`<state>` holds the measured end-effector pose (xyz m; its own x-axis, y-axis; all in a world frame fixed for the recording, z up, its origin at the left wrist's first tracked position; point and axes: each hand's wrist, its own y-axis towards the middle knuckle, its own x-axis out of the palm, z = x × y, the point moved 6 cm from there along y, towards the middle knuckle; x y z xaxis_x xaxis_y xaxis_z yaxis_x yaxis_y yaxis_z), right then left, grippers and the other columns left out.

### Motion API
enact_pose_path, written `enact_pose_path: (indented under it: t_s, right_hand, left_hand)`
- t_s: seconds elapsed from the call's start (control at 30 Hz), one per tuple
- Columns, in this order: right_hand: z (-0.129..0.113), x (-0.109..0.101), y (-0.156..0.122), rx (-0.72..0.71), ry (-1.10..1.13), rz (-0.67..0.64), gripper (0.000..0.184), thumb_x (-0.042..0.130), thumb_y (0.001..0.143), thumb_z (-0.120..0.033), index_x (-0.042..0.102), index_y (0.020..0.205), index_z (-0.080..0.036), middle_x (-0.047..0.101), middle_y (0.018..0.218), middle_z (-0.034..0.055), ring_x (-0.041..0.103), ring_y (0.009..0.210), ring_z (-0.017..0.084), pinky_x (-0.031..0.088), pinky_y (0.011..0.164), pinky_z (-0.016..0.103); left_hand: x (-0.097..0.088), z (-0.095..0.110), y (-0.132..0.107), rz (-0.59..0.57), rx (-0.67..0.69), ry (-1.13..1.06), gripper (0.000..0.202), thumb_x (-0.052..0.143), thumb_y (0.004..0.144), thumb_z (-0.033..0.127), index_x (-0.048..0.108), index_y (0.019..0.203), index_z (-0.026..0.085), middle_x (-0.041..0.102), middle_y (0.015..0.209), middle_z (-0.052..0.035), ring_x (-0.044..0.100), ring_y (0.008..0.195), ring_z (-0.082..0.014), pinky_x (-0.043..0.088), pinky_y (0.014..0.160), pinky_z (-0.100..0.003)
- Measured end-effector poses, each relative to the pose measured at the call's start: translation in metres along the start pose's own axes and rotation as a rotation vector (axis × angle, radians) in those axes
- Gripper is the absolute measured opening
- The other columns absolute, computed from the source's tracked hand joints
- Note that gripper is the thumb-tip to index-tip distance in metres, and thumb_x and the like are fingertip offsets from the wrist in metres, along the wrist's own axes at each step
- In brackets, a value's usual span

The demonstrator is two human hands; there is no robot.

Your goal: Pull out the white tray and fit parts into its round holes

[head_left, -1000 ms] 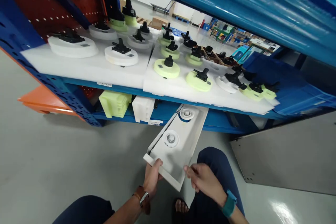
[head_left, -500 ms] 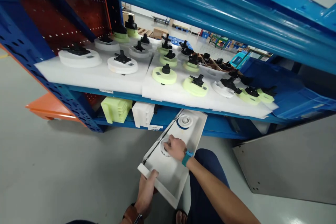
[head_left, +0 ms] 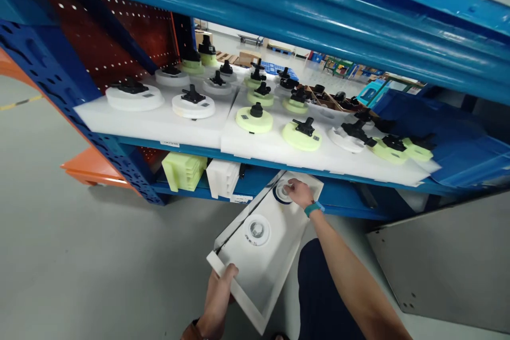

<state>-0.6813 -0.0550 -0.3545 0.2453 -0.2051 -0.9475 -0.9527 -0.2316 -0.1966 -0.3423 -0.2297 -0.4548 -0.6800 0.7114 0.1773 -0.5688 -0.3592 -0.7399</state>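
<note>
A long white tray [head_left: 274, 260] juts out from the lower shelf toward me. My left hand [head_left: 221, 289] grips its near left corner. Two white round parts lie in it: a near one [head_left: 257, 230] and a far one [head_left: 283, 191] on a dark blue ring. My right hand [head_left: 298, 193], with a teal wristband, reaches forward and its fingers rest on the far round part. Whether the fingers grip it I cannot tell.
The blue rack's upper shelf [head_left: 167, 143] carries white foam sheets with several white and pale green discs topped by black fittings [head_left: 254, 118]. A pale green block [head_left: 184, 170] and a white block [head_left: 223, 178] stand on the lower shelf. Grey floor lies left, a grey panel [head_left: 450, 265] at right.
My right hand went from the tray's near edge to the near round part, then on to the far one. My left hand kept hold of the tray corner. The view shifted a little.
</note>
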Motion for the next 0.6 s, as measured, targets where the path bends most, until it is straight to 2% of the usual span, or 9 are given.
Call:
enact_pose_path:
  t_s: [0.13, 0.2, 0.37, 0.47, 0.6]
  right_hand:
    - [-0.011, 0.012, 0.011, -0.059, -0.149, -0.039, 0.041, 0.066, 0.112, -0.036, 0.073, 0.143, -0.008, 0.070, 0.146, 0.0204, 0.060, 0.145, 0.042, 0.051, 0.105, 0.043]
    - [-0.016, 0.016, 0.009, -0.089, -0.206, -0.060, 0.040, 0.067, 0.111, -0.034, 0.074, 0.139, -0.007, 0.069, 0.146, 0.0218, 0.061, 0.143, 0.043, 0.051, 0.101, 0.044]
    - [-0.005, 0.007, 0.008, -0.101, -0.249, -0.072, 0.036, 0.060, 0.115, -0.031, 0.073, 0.133, -0.003, 0.074, 0.136, 0.0244, 0.071, 0.128, 0.040, 0.046, 0.092, 0.041]
    - [0.010, -0.003, 0.010, -0.111, -0.208, -0.061, 0.034, 0.058, 0.118, -0.035, 0.075, 0.123, -0.006, 0.079, 0.124, 0.0186, 0.073, 0.119, 0.033, 0.043, 0.086, 0.036]
    - [0.023, -0.010, 0.008, -0.114, -0.133, -0.057, 0.035, 0.054, 0.121, -0.035, 0.076, 0.124, -0.008, 0.080, 0.124, 0.0137, 0.073, 0.117, 0.025, 0.043, 0.085, 0.031]
  left_hand:
    - [-0.001, 0.001, -0.002, -0.016, 0.017, 0.068, 0.078, 0.072, 0.063, 0.056, 0.059, 0.130, 0.019, 0.072, 0.110, -0.0076, 0.070, 0.101, -0.0296, 0.060, 0.078, -0.039]
    - [0.002, 0.010, -0.011, -0.029, 0.033, 0.091, 0.078, 0.070, 0.061, 0.057, 0.058, 0.128, 0.019, 0.073, 0.110, -0.0085, 0.070, 0.102, -0.0310, 0.061, 0.078, -0.040]
    - [-0.001, 0.024, -0.027, 0.001, 0.021, 0.104, 0.066, 0.067, 0.054, 0.057, 0.058, 0.108, 0.020, 0.067, 0.089, -0.0026, 0.062, 0.084, -0.0236, 0.056, 0.068, -0.036]
    - [-0.009, 0.019, -0.024, -0.038, 0.008, 0.104, 0.068, 0.070, 0.059, 0.056, 0.059, 0.115, 0.019, 0.069, 0.093, -0.0032, 0.068, 0.090, -0.0263, 0.060, 0.072, -0.037]
    - [-0.019, 0.012, -0.019, -0.021, 0.022, 0.099, 0.070, 0.071, 0.062, 0.055, 0.059, 0.119, 0.019, 0.069, 0.094, -0.0030, 0.068, 0.090, -0.0262, 0.061, 0.073, -0.038]
